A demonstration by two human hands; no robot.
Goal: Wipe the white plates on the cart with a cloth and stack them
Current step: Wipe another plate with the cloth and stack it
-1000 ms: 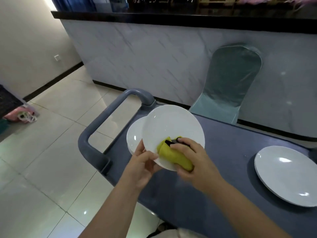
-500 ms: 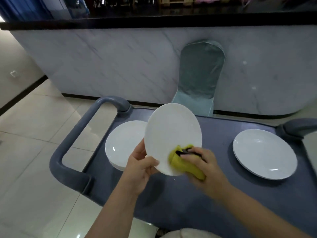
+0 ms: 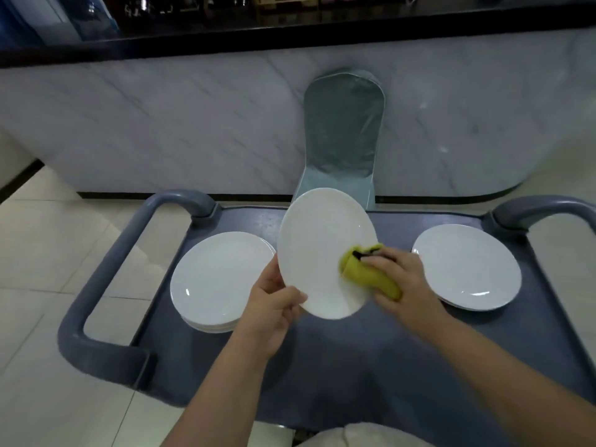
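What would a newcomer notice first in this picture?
A white plate held tilted over the grey cart by the left hand, while the right hand presses a yellow cloth against it. A stack of white plates lies at the cart's left, more plates at its right.

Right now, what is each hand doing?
Left hand: grips the raised plate by its rim.
Right hand: holds the yellow cloth against that plate.

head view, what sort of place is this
Probably a restaurant or banquet hall: a grey plastic service cart carrying a stack of round white plates, a teal fabric-covered chair, and a long marble-fronted counter.
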